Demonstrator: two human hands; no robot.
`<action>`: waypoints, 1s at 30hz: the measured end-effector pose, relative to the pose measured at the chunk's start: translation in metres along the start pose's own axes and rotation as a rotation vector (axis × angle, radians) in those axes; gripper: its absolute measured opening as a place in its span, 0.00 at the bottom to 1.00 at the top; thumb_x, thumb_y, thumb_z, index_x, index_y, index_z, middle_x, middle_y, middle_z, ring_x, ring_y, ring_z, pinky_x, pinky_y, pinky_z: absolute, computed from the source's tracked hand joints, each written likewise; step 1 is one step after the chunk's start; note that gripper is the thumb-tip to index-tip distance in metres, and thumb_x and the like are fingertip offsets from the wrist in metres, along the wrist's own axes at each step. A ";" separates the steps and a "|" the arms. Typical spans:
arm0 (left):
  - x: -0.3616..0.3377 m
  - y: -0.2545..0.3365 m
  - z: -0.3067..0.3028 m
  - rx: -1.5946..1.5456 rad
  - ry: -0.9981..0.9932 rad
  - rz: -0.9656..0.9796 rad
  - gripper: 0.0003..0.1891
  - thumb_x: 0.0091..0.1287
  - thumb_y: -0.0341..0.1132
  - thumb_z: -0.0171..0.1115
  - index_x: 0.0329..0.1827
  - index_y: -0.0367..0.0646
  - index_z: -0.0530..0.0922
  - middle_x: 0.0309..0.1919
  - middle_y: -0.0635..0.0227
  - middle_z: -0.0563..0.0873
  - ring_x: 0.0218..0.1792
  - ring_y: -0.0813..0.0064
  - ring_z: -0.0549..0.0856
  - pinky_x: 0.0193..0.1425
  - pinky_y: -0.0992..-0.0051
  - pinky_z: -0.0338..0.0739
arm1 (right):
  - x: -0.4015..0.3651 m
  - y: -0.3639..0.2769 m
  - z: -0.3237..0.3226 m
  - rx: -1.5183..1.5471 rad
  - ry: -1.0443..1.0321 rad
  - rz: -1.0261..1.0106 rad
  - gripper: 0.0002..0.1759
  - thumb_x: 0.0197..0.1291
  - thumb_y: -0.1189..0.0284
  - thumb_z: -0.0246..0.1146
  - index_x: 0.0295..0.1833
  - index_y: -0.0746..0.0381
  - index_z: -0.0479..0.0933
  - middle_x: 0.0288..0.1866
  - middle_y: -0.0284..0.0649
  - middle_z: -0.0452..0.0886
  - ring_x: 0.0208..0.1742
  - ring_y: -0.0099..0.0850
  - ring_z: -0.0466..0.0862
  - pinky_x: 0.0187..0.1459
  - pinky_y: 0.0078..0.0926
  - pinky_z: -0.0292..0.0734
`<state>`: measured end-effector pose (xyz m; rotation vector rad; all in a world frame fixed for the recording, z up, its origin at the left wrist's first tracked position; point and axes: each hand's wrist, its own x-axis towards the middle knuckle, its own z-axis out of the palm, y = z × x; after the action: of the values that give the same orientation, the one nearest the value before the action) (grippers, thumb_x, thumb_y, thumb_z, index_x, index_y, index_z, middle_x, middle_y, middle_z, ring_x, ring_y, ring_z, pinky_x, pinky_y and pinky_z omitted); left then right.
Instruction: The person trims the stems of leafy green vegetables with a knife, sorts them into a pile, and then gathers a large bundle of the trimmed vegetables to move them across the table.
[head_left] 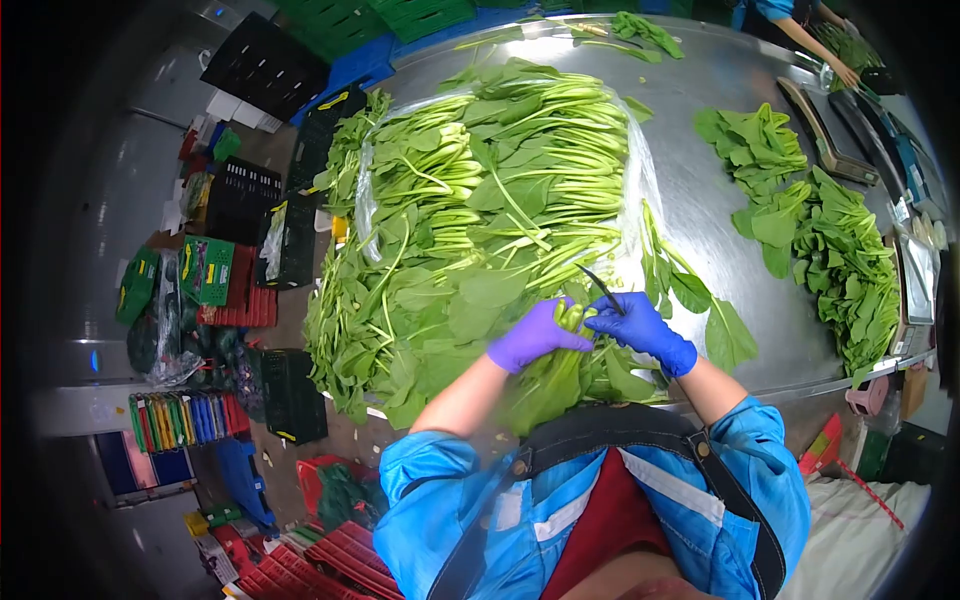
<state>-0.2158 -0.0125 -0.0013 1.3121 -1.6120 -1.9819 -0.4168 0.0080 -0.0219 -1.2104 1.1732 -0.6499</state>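
Observation:
My left hand (530, 338), in a purple glove, is closed around the stems of a bunch of leafy greens (548, 388), whose leaves hang down toward my front. In my blue-gloved right hand (645, 330) is a small knife (598, 286), its dark, slightly curved blade pointing up and left. The fingers of that hand meet the cut stem ends beside the left thumb. Just beyond both hands lies a large heap of greens (545, 140) on clear plastic sheeting (645, 180), many stems facing right. A few loose leaves (728, 335) lie right of my right hand.
The heap covers much of the metal table (690, 80). Sorted bunches (845, 270) lie at the right, near weighing scales (915, 275). Another person's hand (848, 75) shows at the far right corner. Dark crates (292, 395) and red crates (345, 560) stand on the left.

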 end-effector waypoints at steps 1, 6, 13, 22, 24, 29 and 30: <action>-0.003 0.002 -0.004 0.049 0.023 -0.014 0.26 0.48 0.27 0.73 0.52 0.40 0.75 0.41 0.72 0.80 0.44 0.81 0.78 0.51 0.78 0.73 | 0.012 -0.005 -0.005 0.032 -0.116 0.057 0.18 0.55 0.60 0.68 0.42 0.64 0.81 0.25 0.31 0.80 0.19 0.14 0.72 0.21 0.14 0.67; -0.027 0.011 -0.024 -0.301 -0.076 0.009 0.25 0.48 0.27 0.72 0.52 0.39 0.76 0.40 0.73 0.81 0.42 0.81 0.79 0.52 0.79 0.72 | 0.127 0.047 -0.026 -0.750 0.315 -0.391 0.16 0.49 0.68 0.64 0.46 0.56 0.81 0.40 0.46 0.82 0.38 0.42 0.82 0.41 0.40 0.76; -0.054 0.025 -0.074 0.153 0.223 -0.147 0.18 0.48 0.29 0.71 0.44 0.38 0.82 0.43 0.68 0.85 0.44 0.81 0.82 0.47 0.79 0.76 | 0.163 0.063 -0.041 -0.748 0.207 -0.400 0.18 0.48 0.66 0.66 0.47 0.58 0.81 0.41 0.44 0.83 0.42 0.45 0.82 0.45 0.37 0.76; -0.003 0.042 -0.035 0.647 0.157 0.660 0.20 0.45 0.31 0.71 0.43 0.39 0.80 0.53 0.62 0.80 0.50 0.74 0.79 0.55 0.73 0.72 | 0.025 -0.070 -0.036 -0.280 -0.078 -0.210 0.18 0.56 0.70 0.68 0.53 0.59 0.80 0.30 0.32 0.82 0.23 0.11 0.70 0.25 0.15 0.67; 0.002 0.046 -0.034 0.275 0.150 0.444 0.24 0.47 0.30 0.71 0.49 0.39 0.77 0.45 0.68 0.81 0.44 0.77 0.81 0.51 0.75 0.74 | 0.028 -0.046 -0.032 -0.092 -0.006 -0.241 0.19 0.57 0.71 0.67 0.55 0.59 0.79 0.31 0.35 0.83 0.23 0.14 0.72 0.27 0.17 0.70; -0.003 0.058 -0.024 -0.054 0.200 0.297 0.24 0.48 0.29 0.70 0.51 0.38 0.76 0.37 0.70 0.82 0.39 0.79 0.82 0.46 0.78 0.75 | 0.027 -0.032 -0.028 -0.532 0.373 -0.585 0.31 0.50 0.79 0.60 0.63 0.50 0.71 0.39 0.46 0.83 0.33 0.43 0.83 0.33 0.36 0.78; -0.006 0.064 -0.021 -0.037 0.177 0.293 0.23 0.49 0.29 0.70 0.51 0.37 0.76 0.36 0.70 0.82 0.38 0.80 0.82 0.46 0.79 0.75 | 0.026 -0.035 -0.023 -0.606 0.358 -0.532 0.33 0.47 0.81 0.58 0.63 0.50 0.71 0.39 0.46 0.82 0.34 0.45 0.82 0.34 0.38 0.78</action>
<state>-0.2166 -0.0441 0.0583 1.1287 -1.5732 -1.6663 -0.4235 -0.0330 0.0041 -2.0199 1.4083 -0.9733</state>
